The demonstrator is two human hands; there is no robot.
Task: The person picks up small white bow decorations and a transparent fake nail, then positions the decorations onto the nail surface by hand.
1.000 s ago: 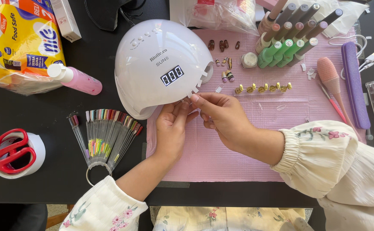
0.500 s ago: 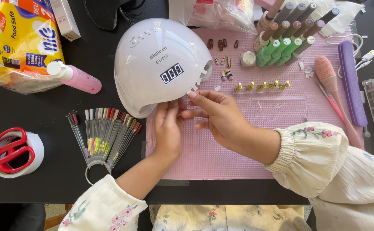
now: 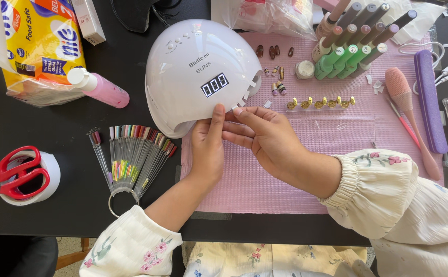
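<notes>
Near the mat's point(image 3: 306, 184) middle, the left hand point(image 3: 207, 149) lay flat, fingers together, touching the white dome lamp point(image 3: 196, 77) at its front opening, while the right hand point(image 3: 265, 138) pinched something tiny; a nudge might have scattered the nail tips point(image 3: 319, 103) beyond.

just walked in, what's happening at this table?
A person is doing nail work on a pink mat. Both hands meet at the front opening of a white dome nail lamp: the left hand has its thumb against the lamp's rim, and the right hand reaches its fingers toward the left fingertips. Whether anything small is pinched there is unclear. A fan of colour swatch sticks lies beside them.
</notes>
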